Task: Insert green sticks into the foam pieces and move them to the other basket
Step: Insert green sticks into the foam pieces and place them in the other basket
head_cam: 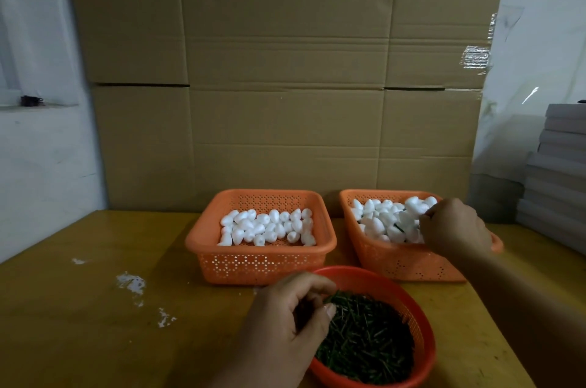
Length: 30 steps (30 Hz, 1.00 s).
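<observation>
A round red bowl [421, 321] at the front holds a heap of green sticks [364, 343]. My left hand [285, 321] reaches into its left side and pinches a few sticks between thumb and fingers. Behind it stand two orange baskets. The left basket [260, 264] holds plain white foam pieces [269, 227]. The right basket [402, 264] is piled with foam pieces [380, 216], and a green stick [400, 228] shows among them. My right hand [453, 229] hovers over the right basket's right side, fingers curled, pinching what looks like a thin green stick at its fingertips.
The yellow wooden table [95, 324] bears white foam crumbs [131, 283] at the left. A tall cardboard wall [285, 86] stands right behind the baskets. Stacked grey boxes [558, 178] rise at the right edge.
</observation>
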Motion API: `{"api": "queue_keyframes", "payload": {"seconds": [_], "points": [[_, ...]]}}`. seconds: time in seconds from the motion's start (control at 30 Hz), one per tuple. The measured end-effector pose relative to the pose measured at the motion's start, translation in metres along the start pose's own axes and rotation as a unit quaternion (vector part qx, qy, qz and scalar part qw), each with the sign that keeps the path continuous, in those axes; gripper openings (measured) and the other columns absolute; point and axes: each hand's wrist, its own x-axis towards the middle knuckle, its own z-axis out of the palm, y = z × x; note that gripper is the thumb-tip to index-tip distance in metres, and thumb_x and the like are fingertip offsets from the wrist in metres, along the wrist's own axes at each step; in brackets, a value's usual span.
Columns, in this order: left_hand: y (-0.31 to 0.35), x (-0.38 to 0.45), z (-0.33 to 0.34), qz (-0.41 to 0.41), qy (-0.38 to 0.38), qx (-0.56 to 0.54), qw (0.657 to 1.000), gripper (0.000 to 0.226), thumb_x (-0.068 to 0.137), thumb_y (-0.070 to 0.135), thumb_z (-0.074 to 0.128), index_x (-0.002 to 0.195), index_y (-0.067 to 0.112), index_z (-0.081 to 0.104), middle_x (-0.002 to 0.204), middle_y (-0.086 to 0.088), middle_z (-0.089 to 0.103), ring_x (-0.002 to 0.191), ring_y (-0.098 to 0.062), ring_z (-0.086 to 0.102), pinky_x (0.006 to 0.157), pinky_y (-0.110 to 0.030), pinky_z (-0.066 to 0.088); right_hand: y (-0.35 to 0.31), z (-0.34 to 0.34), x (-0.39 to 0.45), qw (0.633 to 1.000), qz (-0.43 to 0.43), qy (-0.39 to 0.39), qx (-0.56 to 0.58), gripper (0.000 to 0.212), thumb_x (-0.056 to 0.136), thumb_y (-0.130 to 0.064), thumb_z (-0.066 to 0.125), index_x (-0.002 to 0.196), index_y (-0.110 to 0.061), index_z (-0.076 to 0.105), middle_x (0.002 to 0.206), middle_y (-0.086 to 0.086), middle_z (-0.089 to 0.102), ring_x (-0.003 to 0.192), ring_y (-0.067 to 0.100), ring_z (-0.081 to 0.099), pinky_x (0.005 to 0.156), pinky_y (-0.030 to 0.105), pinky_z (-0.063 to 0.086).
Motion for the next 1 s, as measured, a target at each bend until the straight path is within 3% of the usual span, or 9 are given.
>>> {"api": "queue_keyframes", "payload": {"seconds": [0.17,0.27,0.4,0.5,0.63,0.7,0.8,0.93,1.0], "points": [[0.002,0.0,-0.002,0.001,0.003,0.008,1.0,0.022,0.082,0.031,0.068,0.1,0.044,0.067,0.09,0.017,0.064,0.087,-0.003,0.063,0.073,-0.018,0.052,-0.004,0.002,0.003,1.0,0.013,0.003,-0.011,0.024,0.08,-0.026,0.067,0.065,-0.02,0.049,0.064,0.0,0.052,0.056,0.019,0.051,0.048,0.025,0.034],[0.003,-0.001,-0.002,-0.002,0.006,0.011,1.0,0.02,0.084,0.023,0.072,0.098,0.037,0.071,0.088,0.019,0.064,0.083,-0.001,0.063,0.07,-0.015,0.049,-0.006,-0.004,-0.004,0.999,-0.012,-0.032,-0.015,0.028,0.068,-0.037,0.074,0.06,-0.02,0.052,0.064,-0.004,0.052,0.056,0.016,0.052,0.048,0.023,0.031],[0.004,-0.001,-0.003,-0.016,-0.003,0.01,1.0,0.022,0.086,0.018,0.073,0.098,0.037,0.071,0.089,0.021,0.063,0.084,0.0,0.062,0.071,-0.015,0.048,0.0,-0.006,-0.009,0.999,0.012,-0.031,0.032,0.023,0.084,-0.021,0.06,0.063,-0.014,0.054,0.061,0.006,0.054,0.054,0.023,0.049,0.051,0.027,0.036],[0.005,-0.001,-0.003,-0.017,-0.006,0.01,1.0,0.021,0.087,0.019,0.073,0.098,0.037,0.071,0.088,0.021,0.063,0.086,0.0,0.062,0.073,-0.015,0.047,0.0,-0.009,-0.021,0.996,-0.042,0.015,0.083,0.034,0.092,-0.013,0.056,0.058,-0.018,0.058,0.056,0.005,0.055,0.05,0.023,0.05,0.051,0.029,0.04],[0.004,-0.003,-0.003,-0.013,0.002,0.011,1.0,0.02,0.087,0.021,0.073,0.098,0.038,0.07,0.088,0.023,0.063,0.088,0.001,0.062,0.075,-0.014,0.046,-0.009,-0.02,-0.048,0.979,-0.084,0.038,0.18,0.019,0.095,-0.012,0.058,0.099,-0.014,0.076,0.07,-0.001,0.067,0.056,0.024,0.062,0.053,0.036,0.051],[0.004,-0.003,-0.003,-0.012,0.007,0.017,1.0,0.022,0.088,0.022,0.072,0.099,0.04,0.069,0.09,0.024,0.063,0.091,0.002,0.061,0.076,-0.014,0.046,-0.015,-0.027,-0.064,0.968,-0.088,0.015,0.234,0.017,0.096,-0.012,0.061,0.104,-0.016,0.075,0.075,-0.008,0.067,0.06,0.02,0.064,0.052,0.033,0.051],[0.004,-0.002,-0.005,-0.009,0.012,0.011,1.0,0.028,0.09,0.021,0.069,0.102,0.046,0.065,0.093,0.022,0.063,0.09,0.001,0.062,0.072,-0.014,0.049,-0.022,-0.036,-0.093,0.949,-0.113,-0.037,0.293,0.015,0.094,-0.017,0.065,0.092,-0.028,0.075,0.082,-0.015,0.07,0.072,0.006,0.064,0.06,0.027,0.05],[0.003,0.016,-0.023,-0.001,0.063,-0.002,0.998,0.021,0.094,0.016,0.065,0.096,0.037,0.068,0.087,0.02,0.067,0.074,0.0,0.063,0.062,-0.019,0.053,-0.025,-0.035,-0.128,0.936,-0.144,-0.118,0.299,0.015,0.091,-0.023,0.069,0.081,-0.032,0.074,0.07,-0.009,0.073,0.066,0.014,0.067,0.061,0.037,0.054],[-0.006,0.035,-0.038,0.005,0.119,0.023,0.993,0.02,0.093,0.013,0.066,0.09,0.032,0.068,0.077,0.02,0.066,0.066,0.001,0.061,0.058,-0.016,0.049,-0.023,-0.029,-0.136,0.938,-0.166,-0.135,0.271,0.016,0.091,-0.023,0.07,0.079,-0.032,0.073,0.069,-0.014,0.072,0.06,0.01,0.065,0.054,0.028,0.05]]}}
